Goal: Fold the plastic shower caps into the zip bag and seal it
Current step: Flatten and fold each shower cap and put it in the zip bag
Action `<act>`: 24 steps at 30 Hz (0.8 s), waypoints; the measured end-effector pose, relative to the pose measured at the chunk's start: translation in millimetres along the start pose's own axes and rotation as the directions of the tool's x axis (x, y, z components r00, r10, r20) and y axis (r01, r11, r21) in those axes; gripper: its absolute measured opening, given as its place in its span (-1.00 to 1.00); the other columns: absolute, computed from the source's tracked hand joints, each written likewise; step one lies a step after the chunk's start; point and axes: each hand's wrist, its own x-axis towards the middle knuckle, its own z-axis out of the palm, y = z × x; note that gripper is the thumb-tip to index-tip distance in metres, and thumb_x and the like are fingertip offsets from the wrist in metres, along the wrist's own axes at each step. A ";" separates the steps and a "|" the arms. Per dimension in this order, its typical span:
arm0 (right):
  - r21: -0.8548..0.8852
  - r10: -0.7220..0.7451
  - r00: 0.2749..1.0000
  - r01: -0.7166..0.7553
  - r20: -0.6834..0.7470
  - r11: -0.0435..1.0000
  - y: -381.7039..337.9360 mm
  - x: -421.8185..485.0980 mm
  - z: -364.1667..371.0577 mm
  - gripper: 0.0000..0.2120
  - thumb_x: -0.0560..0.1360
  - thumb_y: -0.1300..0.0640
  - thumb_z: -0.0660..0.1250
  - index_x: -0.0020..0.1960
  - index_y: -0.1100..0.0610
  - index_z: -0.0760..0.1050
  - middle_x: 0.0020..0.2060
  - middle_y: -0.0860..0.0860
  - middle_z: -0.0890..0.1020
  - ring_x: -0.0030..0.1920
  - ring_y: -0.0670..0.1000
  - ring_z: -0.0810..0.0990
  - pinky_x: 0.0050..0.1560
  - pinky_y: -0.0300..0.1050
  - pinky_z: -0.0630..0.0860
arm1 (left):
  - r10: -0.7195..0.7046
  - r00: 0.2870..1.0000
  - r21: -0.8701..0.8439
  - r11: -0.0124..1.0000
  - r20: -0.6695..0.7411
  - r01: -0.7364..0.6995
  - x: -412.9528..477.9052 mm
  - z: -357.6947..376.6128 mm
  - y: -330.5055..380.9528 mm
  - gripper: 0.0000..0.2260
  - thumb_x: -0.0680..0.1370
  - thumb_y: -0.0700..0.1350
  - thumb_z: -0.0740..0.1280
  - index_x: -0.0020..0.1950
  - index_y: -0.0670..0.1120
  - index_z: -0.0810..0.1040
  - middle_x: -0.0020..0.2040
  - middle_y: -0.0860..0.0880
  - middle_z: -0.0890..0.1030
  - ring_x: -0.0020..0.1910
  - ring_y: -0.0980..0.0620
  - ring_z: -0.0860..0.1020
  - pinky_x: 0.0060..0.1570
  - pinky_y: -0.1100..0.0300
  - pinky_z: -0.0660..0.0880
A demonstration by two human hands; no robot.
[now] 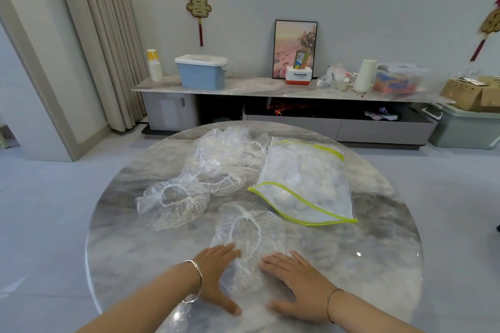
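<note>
Left hand (216,273), right hand (295,286): fingers straight, flat on the edges of a cap (246,235) near the worktop's (378,265) front rim. Zip bag (305,181) lies beyond, mouth gaping towards them, beside more caps (189,194). Box (298,76) on the sideboard (243,86) reads "Panasonic".

Left hand (216,273) and right hand (295,284) flat on a clear shower cap (249,235), round marble table (378,251).
Beyond, more crumpled shower caps (189,192) at left; just beside them, yellow-edged zip bag (305,170), mouth gaping toward the hands, crumpled plastic inside.
</note>
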 end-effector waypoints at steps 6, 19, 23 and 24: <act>0.057 0.030 0.976 -0.018 -0.216 0.998 5.2 10.4 2.5 -0.42 0.38 -0.26 0.03 0.29 -0.09 0.47 0.32 -0.13 0.44 0.32 -0.11 0.38 0.35 -0.23 0.00 | 0.013 0.998 -0.045 0.999 -0.065 -0.016 7.4 4.2 3.1 0.03 0.24 0.26 0.43 0.54 0.03 -0.07 0.56 -0.02 -0.08 0.53 0.04 -0.08 0.45 0.21 -0.11; 0.866 0.578 0.786 -0.116 -0.219 0.486 3.7 25.9 -8.3 -0.80 0.54 0.32 0.19 -0.25 0.19 0.42 -0.45 0.02 0.61 -0.39 -0.13 0.61 -0.31 -0.33 0.46 | -0.206 0.888 -0.346 0.936 -0.412 0.056 13.0 -3.6 -16.0 -0.86 0.53 0.11 0.29 -0.19 0.14 0.54 -0.19 0.10 0.57 -0.06 0.03 0.53 -0.03 0.28 0.36; 0.881 0.649 0.733 -0.152 -0.204 0.449 5.6 26.3 -9.5 -0.80 0.56 0.27 0.20 -0.24 0.22 0.42 -0.58 -0.03 0.50 -0.57 -0.11 0.47 -0.48 -0.30 0.40 | -0.269 0.870 -0.606 0.795 -0.413 -0.042 11.3 -10.1 -8.2 -0.81 0.55 0.04 0.29 -0.24 0.08 0.57 -0.34 0.09 0.66 -0.15 0.13 0.61 -0.12 0.36 0.42; 0.874 0.652 0.733 -0.173 -0.194 0.454 6.4 25.9 -9.0 -0.81 0.56 0.24 0.21 -0.23 0.21 0.41 -0.59 -0.02 0.49 -0.59 -0.08 0.43 -0.50 -0.26 0.38 | -0.289 0.870 -0.633 0.773 -0.399 -0.033 11.6 -9.8 -6.9 -0.82 0.56 0.00 0.29 -0.22 0.04 0.58 -0.40 0.09 0.65 -0.21 0.15 0.62 -0.15 0.36 0.42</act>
